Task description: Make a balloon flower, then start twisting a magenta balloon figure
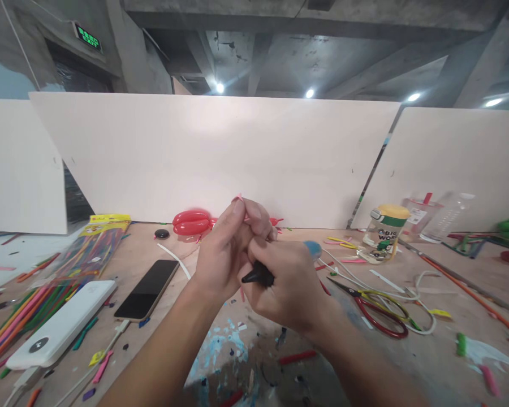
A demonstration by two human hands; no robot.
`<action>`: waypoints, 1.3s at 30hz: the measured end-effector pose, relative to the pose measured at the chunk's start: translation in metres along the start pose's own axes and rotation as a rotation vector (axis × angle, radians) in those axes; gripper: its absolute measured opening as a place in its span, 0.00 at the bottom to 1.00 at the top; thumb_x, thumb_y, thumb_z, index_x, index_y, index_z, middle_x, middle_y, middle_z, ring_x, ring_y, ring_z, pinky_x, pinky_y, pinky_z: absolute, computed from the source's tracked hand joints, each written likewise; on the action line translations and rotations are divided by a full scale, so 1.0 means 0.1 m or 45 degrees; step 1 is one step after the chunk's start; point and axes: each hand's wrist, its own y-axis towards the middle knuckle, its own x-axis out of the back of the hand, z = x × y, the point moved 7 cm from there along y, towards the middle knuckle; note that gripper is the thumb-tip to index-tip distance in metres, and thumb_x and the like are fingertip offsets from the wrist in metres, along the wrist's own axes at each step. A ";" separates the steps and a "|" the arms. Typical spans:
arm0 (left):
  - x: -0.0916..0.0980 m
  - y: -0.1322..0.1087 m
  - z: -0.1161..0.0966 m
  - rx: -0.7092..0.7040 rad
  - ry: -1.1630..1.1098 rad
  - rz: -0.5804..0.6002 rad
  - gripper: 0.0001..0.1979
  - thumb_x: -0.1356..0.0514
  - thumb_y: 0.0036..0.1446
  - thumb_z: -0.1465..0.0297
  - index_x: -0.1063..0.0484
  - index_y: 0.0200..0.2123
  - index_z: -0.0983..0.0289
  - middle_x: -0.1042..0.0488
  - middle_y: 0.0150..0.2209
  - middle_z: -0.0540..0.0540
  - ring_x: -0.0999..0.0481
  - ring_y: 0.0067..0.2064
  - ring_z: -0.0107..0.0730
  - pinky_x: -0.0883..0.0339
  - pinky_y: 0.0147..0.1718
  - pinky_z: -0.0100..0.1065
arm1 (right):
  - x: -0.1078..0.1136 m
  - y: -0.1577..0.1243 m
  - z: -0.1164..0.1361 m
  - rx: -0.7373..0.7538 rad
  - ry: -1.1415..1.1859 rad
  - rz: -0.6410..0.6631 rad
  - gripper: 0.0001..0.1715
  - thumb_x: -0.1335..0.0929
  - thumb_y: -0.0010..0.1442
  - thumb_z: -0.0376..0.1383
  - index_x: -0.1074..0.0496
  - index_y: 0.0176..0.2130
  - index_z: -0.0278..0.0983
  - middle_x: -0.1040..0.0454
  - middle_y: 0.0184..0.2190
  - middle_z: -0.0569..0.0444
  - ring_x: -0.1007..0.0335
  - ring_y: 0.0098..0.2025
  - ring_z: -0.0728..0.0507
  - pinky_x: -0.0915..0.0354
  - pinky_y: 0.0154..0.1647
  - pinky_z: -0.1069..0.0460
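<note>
Both hands meet above the middle of the table. My left hand [227, 246] is closed, and a small pink tip [238, 197] shows at the top of its fingers; the rest of what it holds is hidden. My right hand [282, 277] presses against the left palm, its fingers wrapped round a black thing with a tapered tip [258, 275] that points left. A rounded blue piece [313, 249] shows just behind the right hand; whether it joins the black thing I cannot tell. Behind the hands lies a red twisted balloon [192, 222], partly covered by them.
At left are a phone [147, 289], a white power bank [63, 322] with a cable and a bag of long balloons [95, 243]. Scissors [382, 311], white cord and a yellow-lidded cup [384, 234] stand or lie at right. White boards [220, 152] rise behind. Balloon scraps are scattered about.
</note>
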 end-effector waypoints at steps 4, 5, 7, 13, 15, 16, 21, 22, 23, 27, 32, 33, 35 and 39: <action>-0.02 -0.02 -0.04 -0.016 -0.131 0.011 0.17 0.51 0.64 0.65 0.35 0.24 0.62 0.45 0.23 0.49 0.41 0.25 0.26 0.39 0.28 0.31 | 0.04 -0.01 0.11 0.193 -0.031 -0.076 0.09 0.38 0.43 0.29 0.46 0.19 0.38 0.41 0.15 0.60 0.51 0.19 0.50 0.52 0.23 0.51; -0.03 -0.02 -0.06 -0.025 -0.150 0.015 0.17 0.51 0.64 0.65 0.35 0.24 0.62 0.45 0.22 0.49 0.41 0.25 0.26 0.39 0.28 0.31 | 0.05 -0.02 0.14 0.249 -0.027 -0.097 0.10 0.38 0.44 0.29 0.46 0.19 0.38 0.42 0.14 0.60 0.52 0.19 0.50 0.52 0.23 0.51; -0.04 -0.04 -0.09 -0.043 -0.160 0.019 0.17 0.52 0.64 0.64 0.36 0.24 0.61 0.46 0.22 0.49 0.41 0.24 0.26 0.40 0.27 0.31 | 0.09 -0.03 0.19 0.357 0.000 -0.147 0.12 0.37 0.44 0.29 0.47 0.18 0.38 0.43 0.13 0.61 0.53 0.19 0.51 0.53 0.23 0.51; -0.08 -0.08 -0.15 -0.085 -0.068 0.031 0.18 0.51 0.64 0.62 0.37 0.23 0.61 0.45 0.20 0.48 0.42 0.22 0.26 0.42 0.25 0.32 | 0.14 -0.08 0.26 0.476 0.123 -0.169 0.11 0.37 0.46 0.32 0.46 0.18 0.39 0.43 0.13 0.62 0.52 0.18 0.51 0.53 0.22 0.50; -0.10 -0.09 -0.14 -0.096 0.028 0.079 0.17 0.50 0.63 0.61 0.36 0.23 0.61 0.42 0.21 0.49 0.38 0.24 0.28 0.39 0.29 0.34 | 0.15 -0.09 0.25 0.480 0.159 -0.201 0.11 0.37 0.45 0.31 0.46 0.18 0.39 0.43 0.13 0.62 0.51 0.18 0.51 0.52 0.22 0.51; -0.11 -0.10 -0.12 -0.097 0.083 0.127 0.17 0.49 0.63 0.61 0.34 0.24 0.61 0.40 0.22 0.50 0.36 0.26 0.29 0.37 0.31 0.35 | 0.15 -0.09 0.25 0.480 0.171 -0.212 0.11 0.37 0.44 0.31 0.46 0.18 0.39 0.43 0.13 0.62 0.50 0.18 0.51 0.51 0.22 0.51; -0.13 -0.11 -0.06 -0.106 0.256 0.260 0.14 0.44 0.59 0.61 0.28 0.26 0.62 0.35 0.23 0.52 0.31 0.30 0.33 0.35 0.40 0.39 | 0.16 -0.07 0.19 0.434 0.161 -0.216 0.11 0.37 0.42 0.29 0.47 0.18 0.39 0.44 0.13 0.62 0.51 0.17 0.50 0.50 0.22 0.51; -0.12 -0.10 -0.07 -0.124 0.255 0.236 0.14 0.44 0.59 0.61 0.28 0.26 0.62 0.35 0.23 0.51 0.32 0.30 0.32 0.35 0.41 0.39 | 0.17 -0.06 0.18 0.420 0.151 -0.231 0.12 0.37 0.42 0.29 0.48 0.18 0.39 0.45 0.13 0.62 0.53 0.17 0.50 0.50 0.23 0.51; -0.10 -0.09 -0.08 -0.135 0.246 0.208 0.15 0.44 0.59 0.61 0.28 0.25 0.63 0.35 0.22 0.51 0.32 0.29 0.31 0.35 0.42 0.39 | 0.18 -0.06 0.18 0.404 0.150 -0.242 0.12 0.38 0.43 0.29 0.49 0.18 0.39 0.46 0.13 0.61 0.53 0.17 0.50 0.49 0.23 0.51; -0.03 -0.02 -0.06 -0.067 0.142 0.130 0.17 0.47 0.62 0.63 0.30 0.24 0.63 0.37 0.22 0.50 0.34 0.28 0.28 0.35 0.38 0.35 | 0.13 -0.01 0.10 0.170 0.285 -0.192 0.16 0.37 0.47 0.29 0.51 0.19 0.39 0.49 0.14 0.61 0.54 0.18 0.51 0.49 0.22 0.53; 0.11 0.06 -0.06 -0.030 0.017 -0.031 0.17 0.50 0.64 0.66 0.32 0.23 0.64 0.37 0.23 0.50 0.34 0.27 0.26 0.36 0.31 0.30 | 0.01 -0.02 -0.25 -0.392 0.821 -0.093 0.17 0.36 0.56 0.33 0.46 0.20 0.38 0.49 0.16 0.62 0.54 0.18 0.53 0.52 0.18 0.55; 0.13 0.07 -0.06 -0.025 -0.002 -0.065 0.17 0.50 0.63 0.66 0.32 0.23 0.64 0.37 0.22 0.49 0.34 0.26 0.26 0.37 0.30 0.29 | -0.02 -0.03 -0.33 -0.499 0.990 -0.082 0.18 0.36 0.57 0.35 0.46 0.20 0.39 0.48 0.15 0.63 0.53 0.17 0.53 0.52 0.18 0.55; 0.17 0.09 -0.04 0.006 -0.016 -0.111 0.15 0.48 0.63 0.67 0.31 0.24 0.64 0.35 0.22 0.50 0.33 0.26 0.25 0.36 0.31 0.29 | -0.09 -0.04 -0.45 -0.680 1.343 -0.038 0.19 0.35 0.57 0.38 0.46 0.20 0.39 0.49 0.13 0.64 0.54 0.15 0.54 0.51 0.16 0.55; 0.23 0.09 0.04 0.085 0.048 -0.197 0.12 0.44 0.60 0.67 0.25 0.30 0.65 0.25 0.32 0.54 0.26 0.34 0.29 0.34 0.38 0.31 | -0.26 -0.07 -0.46 -0.863 1.676 0.228 0.17 0.34 0.57 0.41 0.45 0.25 0.40 0.48 0.12 0.67 0.54 0.13 0.54 0.50 0.14 0.57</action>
